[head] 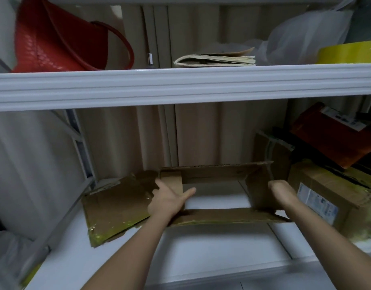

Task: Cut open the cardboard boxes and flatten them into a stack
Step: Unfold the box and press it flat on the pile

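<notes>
Head camera faces forward and down, close to the lower shelf; single view.

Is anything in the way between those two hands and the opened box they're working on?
Nothing visible. The left hand already rests on the opened box at its left wall, and the right hand is against its right wall. A sealed box sits close on the right, beside them, not between.

The opened box is matt brown cardboard, its edges carrying glossy yellow tape; the shelf is smooth white, faintly shiny; the red bag looks like textured leather; the plastic bag is thin, translucent
</notes>
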